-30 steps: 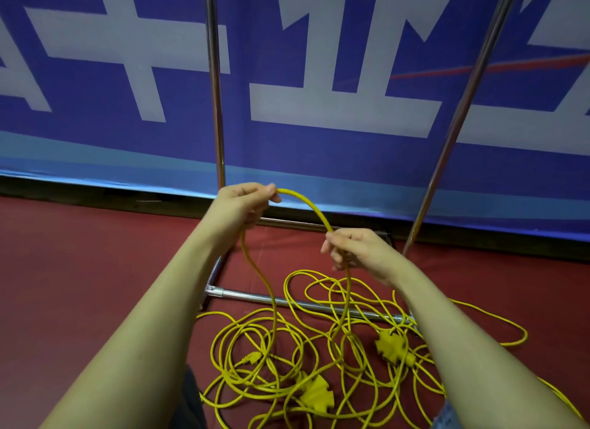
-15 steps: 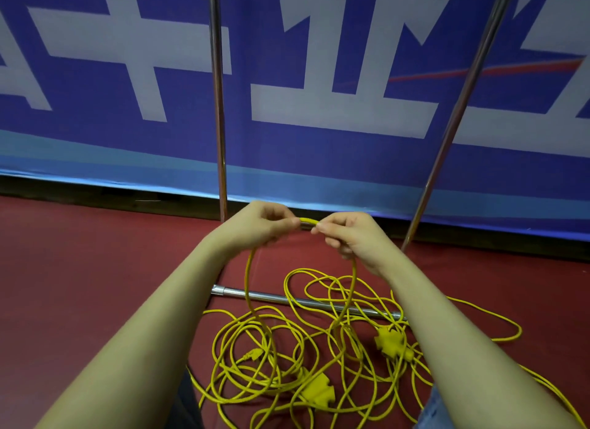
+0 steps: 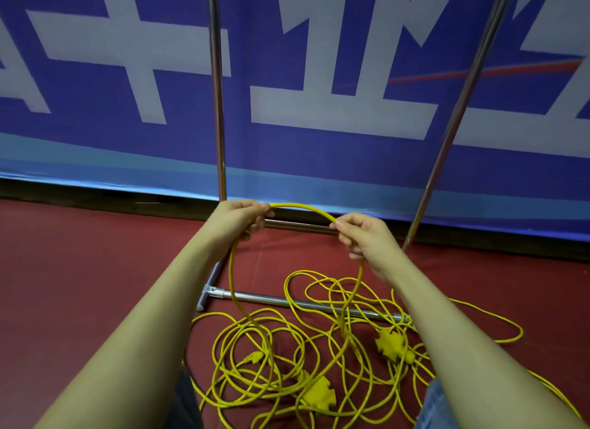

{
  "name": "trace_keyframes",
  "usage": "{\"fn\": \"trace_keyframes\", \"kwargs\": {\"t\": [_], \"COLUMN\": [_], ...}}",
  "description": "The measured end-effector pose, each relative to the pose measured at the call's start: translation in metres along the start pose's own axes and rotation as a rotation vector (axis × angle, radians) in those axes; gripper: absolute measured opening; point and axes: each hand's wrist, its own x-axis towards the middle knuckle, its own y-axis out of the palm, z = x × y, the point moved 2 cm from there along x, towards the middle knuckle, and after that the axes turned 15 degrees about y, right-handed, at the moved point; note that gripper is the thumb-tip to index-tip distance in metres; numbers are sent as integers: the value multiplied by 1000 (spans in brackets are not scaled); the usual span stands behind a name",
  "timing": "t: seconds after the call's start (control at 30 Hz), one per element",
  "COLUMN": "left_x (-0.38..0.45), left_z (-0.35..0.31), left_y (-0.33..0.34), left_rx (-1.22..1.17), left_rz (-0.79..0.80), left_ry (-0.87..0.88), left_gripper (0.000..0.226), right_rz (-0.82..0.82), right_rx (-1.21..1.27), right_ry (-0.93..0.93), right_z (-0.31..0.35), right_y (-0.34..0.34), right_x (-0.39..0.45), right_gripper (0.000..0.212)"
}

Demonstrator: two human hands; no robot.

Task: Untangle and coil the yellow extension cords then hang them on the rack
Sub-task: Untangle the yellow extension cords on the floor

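Cords [image 3: 303,358] tangled — one strand arched between hands.

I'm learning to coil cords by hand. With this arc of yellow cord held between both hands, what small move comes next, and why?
Probably bring the right hand across to the left hand and hand over its pinch, closing one loop. Both hands pinch the same yellow cord, which arches between them; both ends drop into the tangled pile on the floor, and nothing hangs on the rack yet.

A dark red floor [image 3: 79,285] filled the lower half, from nine to three o'clock. A blue banner [image 3: 351,153] with large white characters spanned twelve o'clock.
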Motion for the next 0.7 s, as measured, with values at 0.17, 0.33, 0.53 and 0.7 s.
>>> {"fn": "trace_keyframes", "kwargs": {"t": [0.17,0.33,0.53,0.7], "left_x": [3,3,9,8], "left_z": [-2,-10,-12,-8], "left_y": [11,28,21,15], "left_rx": [78,157,34,-14], "left_rz": [190,263,78,-31], "left_ry": [-29,68,164,156], "left_gripper": [25,22,21,21], "right_rz": [-49,43,106,163], "right_rx": [-98,-45,-68,-99], "right_ry": [-39,-50,-9,61], "right_z": [11,17,9,-6], "right_y": [4,21,26,17], "right_x": [-1,2,12,15], "right_gripper": [13,14,32,27]}}
